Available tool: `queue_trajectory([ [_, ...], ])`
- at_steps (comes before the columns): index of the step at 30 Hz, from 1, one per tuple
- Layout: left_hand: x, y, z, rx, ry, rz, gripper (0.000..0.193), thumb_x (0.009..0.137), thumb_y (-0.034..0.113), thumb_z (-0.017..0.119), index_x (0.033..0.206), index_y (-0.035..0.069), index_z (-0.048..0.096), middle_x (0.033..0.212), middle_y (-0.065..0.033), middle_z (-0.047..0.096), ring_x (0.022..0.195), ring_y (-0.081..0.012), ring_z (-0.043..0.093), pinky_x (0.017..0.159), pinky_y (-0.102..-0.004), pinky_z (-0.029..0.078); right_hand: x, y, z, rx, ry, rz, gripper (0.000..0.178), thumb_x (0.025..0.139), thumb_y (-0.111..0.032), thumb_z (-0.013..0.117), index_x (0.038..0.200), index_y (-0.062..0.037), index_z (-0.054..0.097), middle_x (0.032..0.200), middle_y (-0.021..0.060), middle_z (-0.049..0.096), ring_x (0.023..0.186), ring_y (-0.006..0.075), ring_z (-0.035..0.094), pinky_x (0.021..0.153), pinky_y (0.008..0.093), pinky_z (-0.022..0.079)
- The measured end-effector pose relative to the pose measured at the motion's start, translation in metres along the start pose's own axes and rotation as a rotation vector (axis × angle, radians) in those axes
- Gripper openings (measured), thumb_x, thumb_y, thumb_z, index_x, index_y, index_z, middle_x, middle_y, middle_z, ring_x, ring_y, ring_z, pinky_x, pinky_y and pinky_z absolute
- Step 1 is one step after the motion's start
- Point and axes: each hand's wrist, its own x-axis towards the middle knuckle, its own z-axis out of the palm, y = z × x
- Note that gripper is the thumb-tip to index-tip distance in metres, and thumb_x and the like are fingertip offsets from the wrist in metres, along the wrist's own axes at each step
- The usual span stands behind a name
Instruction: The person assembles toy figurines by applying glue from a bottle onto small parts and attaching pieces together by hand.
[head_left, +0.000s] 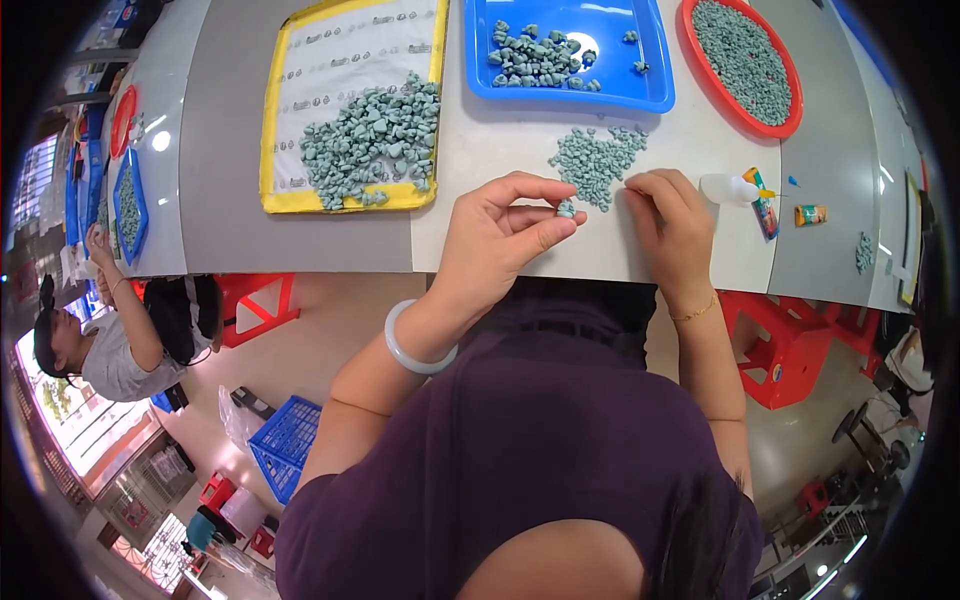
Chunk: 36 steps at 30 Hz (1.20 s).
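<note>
My left hand (502, 228) pinches a small grey-green moulded piece (566, 208) between thumb and fingers, just above the table. My right hand (672, 225) rests at the right edge of a loose heap of tiny grey-green pieces (598, 160). Its fingers are curled together with the tips low on the table; whatever they may hold is hidden. Beyond the heap, a blue tray (580, 98) contains several larger pieces of the same colour. A yellow-edged tray (350, 203) lined with printed white paper lies to the left, with a big pile of chunky grey-green pieces (370, 140) on it.
Right of my right hand lie a white squeeze bottle (728, 189) and two small orange-and-green packages, one a tube (810, 214). A red round tray (797, 95) of tiny pieces stands at the far right. Red stools (785, 345) are under the table. Another person (130, 340) works at the left.
</note>
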Motion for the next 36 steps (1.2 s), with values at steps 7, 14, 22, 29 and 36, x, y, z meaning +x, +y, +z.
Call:
queue_trajectory([
  [7, 0.0, -0.002, -0.002, -0.011, 0.0, 0.006, 0.023, 0.079, -0.003, 0.063, 0.101, -0.004, 0.057, 0.098, -0.0079, 0.057, 0.092, -0.0192, 0.063, 0.077, -0.0235, 0.05, 0.011, 0.001, 0.004, -0.061, -0.038, -0.033, 0.01, 0.075, 0.0, 0.061, 0.084, -0.0011, 0.056, 0.079, 0.0093, 0.056, 0.073, 0.0262, 0.055, 0.064, 0.0332, 0.044],
  [14, -0.002, -0.002, -0.004, -0.008, 0.0, -0.005, 0.024, 0.079, -0.003, 0.063, 0.102, -0.004, 0.057, 0.096, -0.0075, 0.057, 0.092, -0.0197, 0.063, 0.077, -0.0233, 0.05, 0.005, 0.002, -0.003, -0.014, -0.102, 0.098, 0.008, 0.077, 0.001, 0.059, 0.084, 0.0001, 0.054, 0.079, 0.0085, 0.054, 0.069, 0.0228, 0.054, 0.063, 0.0294, 0.043],
  [22, -0.002, -0.004, -0.003, 0.014, 0.009, -0.014, 0.026, 0.077, -0.007, 0.062, 0.102, -0.003, 0.056, 0.096, -0.0083, 0.061, 0.092, -0.0204, 0.064, 0.081, -0.0259, 0.049, 0.01, 0.006, -0.013, 0.059, -0.136, 0.101, 0.012, 0.077, 0.002, 0.06, 0.089, 0.0008, 0.057, 0.078, 0.0082, 0.057, 0.067, 0.0183, 0.056, 0.062, 0.0269, 0.044],
  [29, 0.0, -0.001, -0.005, -0.009, 0.0, 0.018, 0.026, 0.077, -0.008, 0.062, 0.102, -0.003, 0.057, 0.096, -0.0082, 0.061, 0.092, -0.0211, 0.064, 0.081, -0.0262, 0.049, -0.017, 0.01, -0.013, 0.019, 0.329, -0.063, 0.027, 0.071, 0.007, 0.065, 0.094, -0.0003, 0.051, 0.086, 0.0084, 0.053, 0.076, 0.0171, 0.051, 0.069, 0.027, 0.041],
  [36, 0.001, -0.008, -0.008, 0.037, -0.015, 0.041, 0.025, 0.076, -0.004, 0.064, 0.1, -0.002, 0.058, 0.097, -0.009, 0.06, 0.088, -0.0181, 0.063, 0.073, -0.0262, 0.051, -0.025, 0.051, -0.02, 0.461, 0.374, 0.41, 0.04, 0.085, -0.004, 0.056, 0.122, 0.0003, 0.042, 0.115, 0.0094, 0.05, 0.101, 0.0155, 0.049, 0.085, 0.0278, 0.039],
])
